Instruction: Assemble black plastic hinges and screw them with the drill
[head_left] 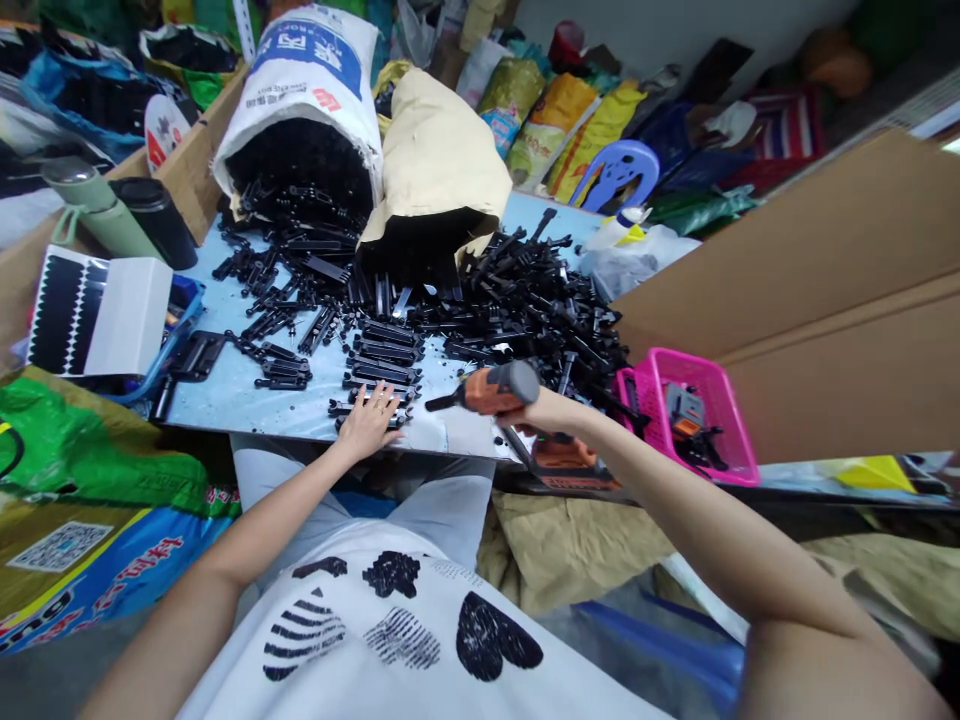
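Observation:
My right hand [541, 412] grips the handle of an orange and black cordless drill [489, 390], whose dark tip points left, toward my other hand. My left hand [367, 420] lies with fingers spread on the nearest of several long black plastic parts [386, 352], lined up in a column near the table's front edge. A few smaller black pieces [283, 368] lie in a group to the left of that column. What the drill's tip is above, or whether it touches anything, I cannot tell.
Behind, a white sack [315, 60] and a tan sack [446, 140] spill black parts onto the light blue table [225, 395]. A large heap [532, 290] spreads right. A pink basket [739, 425] stands beside a cardboard sheet [817, 300]; a bottle [105, 215] and a blue tray [187, 310] sit left.

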